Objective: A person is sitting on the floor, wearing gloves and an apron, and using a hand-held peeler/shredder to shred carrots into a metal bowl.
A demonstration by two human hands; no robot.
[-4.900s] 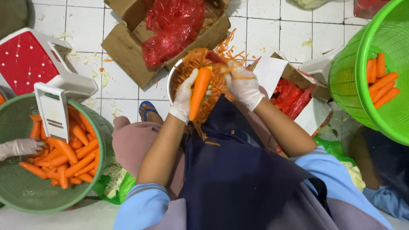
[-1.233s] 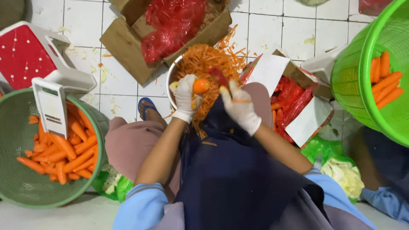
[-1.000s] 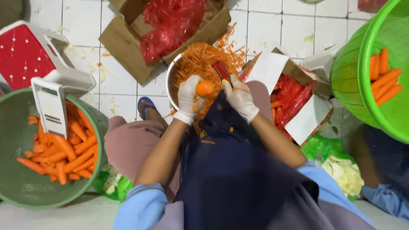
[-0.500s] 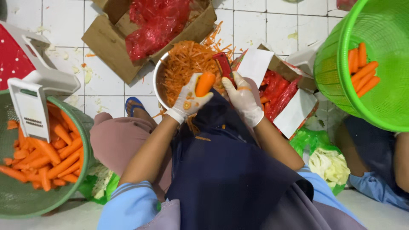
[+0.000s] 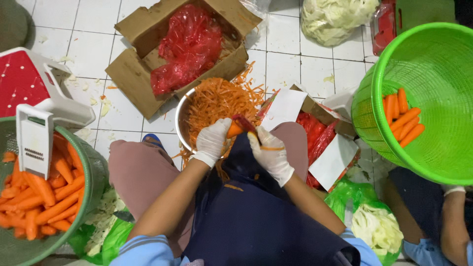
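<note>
- The left hand (image 5: 213, 140), in a white glove, has its fingers wrapped around a carrot (image 5: 234, 129), of which only a short orange stub shows past the glove, held just above the near rim of the metal bowl (image 5: 182, 120).
- The right hand (image 5: 268, 155), also gloved, has its fingers closed on a red-handled peeler (image 5: 245, 122), whose head lies against the carrot's exposed end.
- The carrot looks bright orange and smooth on the part that shows; how much of it lies hidden inside the left hand cannot be told.
- The bowl is heaped with thin orange carrot shreds (image 5: 219, 101), and some strands spill over the rim onto the white tiled floor (image 5: 290, 37) and the dark apron (image 5: 256, 212). By that heap, a good deal of shredding looks done.
- Much appears left: the dark green basket (image 5: 96, 170) at the person's left is full of whole peeled carrots (image 5: 47, 197), with a white slicer board (image 5: 34, 138) resting on its edge.
- The bright green basket (image 5: 379, 118) on the right holds only a few carrots (image 5: 401, 116); another person's gloved hand (image 5: 452, 189) grips its lower rim.
- An open cardboard box (image 5: 133, 79) with red plastic bags (image 5: 189, 47) lies beyond the bowl, and cabbage (image 5: 337, 17) sits further off.
</note>
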